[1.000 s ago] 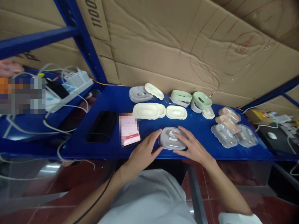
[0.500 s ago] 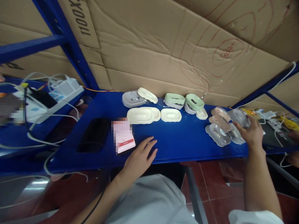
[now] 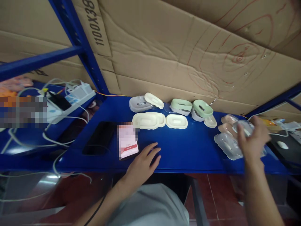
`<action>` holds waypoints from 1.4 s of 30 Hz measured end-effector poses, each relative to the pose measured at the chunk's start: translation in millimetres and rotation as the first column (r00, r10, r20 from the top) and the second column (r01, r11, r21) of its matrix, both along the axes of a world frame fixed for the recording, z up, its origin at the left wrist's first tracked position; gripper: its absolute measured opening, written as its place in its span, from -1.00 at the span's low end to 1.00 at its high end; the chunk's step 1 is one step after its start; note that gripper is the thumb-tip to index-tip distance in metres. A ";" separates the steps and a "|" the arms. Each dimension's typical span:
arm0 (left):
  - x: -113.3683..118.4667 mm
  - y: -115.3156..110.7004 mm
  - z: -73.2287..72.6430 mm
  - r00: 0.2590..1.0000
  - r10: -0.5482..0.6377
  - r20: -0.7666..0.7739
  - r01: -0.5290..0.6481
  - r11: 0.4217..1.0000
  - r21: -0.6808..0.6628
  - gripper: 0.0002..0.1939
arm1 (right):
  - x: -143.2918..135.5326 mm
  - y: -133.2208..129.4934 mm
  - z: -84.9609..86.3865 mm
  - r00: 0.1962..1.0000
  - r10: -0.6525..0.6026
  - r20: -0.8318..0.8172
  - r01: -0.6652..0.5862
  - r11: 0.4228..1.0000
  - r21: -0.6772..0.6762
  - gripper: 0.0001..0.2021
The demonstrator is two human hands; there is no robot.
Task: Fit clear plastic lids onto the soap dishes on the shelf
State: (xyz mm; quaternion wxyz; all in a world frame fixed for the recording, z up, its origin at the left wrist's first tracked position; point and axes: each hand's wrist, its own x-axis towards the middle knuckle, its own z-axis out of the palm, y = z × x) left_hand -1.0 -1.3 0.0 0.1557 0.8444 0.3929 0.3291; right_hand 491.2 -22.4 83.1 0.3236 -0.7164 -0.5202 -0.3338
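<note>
My left hand (image 3: 143, 163) rests near the front edge of the blue shelf (image 3: 188, 150), fingers spread, holding nothing, just right of a lit phone (image 3: 128, 146). At the right, my right hand (image 3: 254, 138) grips a clear plastic piece (image 3: 244, 127) above the other pieces; its fingers are slightly blurred. Below and left of it lies a clear tray (image 3: 228, 146), with pinkish pieces (image 3: 227, 128) behind. Two cream trays (image 3: 149, 121) sit mid-shelf. Green-rimmed boxes (image 3: 181, 105) and a greyish box (image 3: 138, 103) with a cream lid (image 3: 154, 99) stand along the back.
A dark flat object (image 3: 100, 138) lies left of the phone. Farther left are a power strip (image 3: 80, 94) and loose white cables. Cardboard (image 3: 152, 56) forms the back wall, between blue posts. A white mouse (image 3: 282, 145) lies at the far right.
My right hand has lifted the clear plastic piece and brought it left, over the pinkish pieces. My left hand keeps its place by the phone. The view has shifted slightly.
</note>
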 end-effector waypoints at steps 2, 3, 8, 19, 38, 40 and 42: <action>2.5 2.9 4.9 1.000 0.004 0.005 -0.004 1.000 -0.002 -0.65 | -69.5 22.3 0.9 0.957 0.290 0.006 -0.281 0.930 -0.236 -0.41; 4.6 6.2 8.5 1.000 0.014 0.006 -0.014 1.000 0.004 -0.63 | -103.0 34.9 -1.5 0.915 0.404 0.004 -0.378 0.859 -0.345 -0.48; 22.1 40.2 31.9 0.970 0.224 -0.095 -0.213 0.970 0.116 -0.52 | -201.4 88.3 -26.9 0.816 0.578 -0.031 -0.483 0.650 -0.587 -0.54; 54.9 34.2 42.2 0.958 -0.010 -0.286 0.033 0.996 0.077 -0.59 | -179.7 97.1 -61.7 0.820 0.536 -0.202 -0.553 0.649 -0.523 -0.57; 9.1 3.5 20.3 0.979 -0.163 -0.119 0.180 0.971 0.155 -0.58 | -330.3 240.0 -12.5 0.733 0.678 -0.053 -0.591 0.596 -0.544 -0.49; 7.1 3.1 18.8 0.977 -0.182 -0.107 0.196 0.971 0.139 -0.56 | -341.4 251.0 -11.0 0.752 0.659 -0.030 -0.560 0.614 -0.556 -0.48; 6.1 2.5 17.0 0.973 -0.206 -0.100 0.217 0.969 0.118 -0.54 | -349.1 257.3 -8.2 0.766 0.643 -0.024 -0.542 0.625 -0.561 -0.53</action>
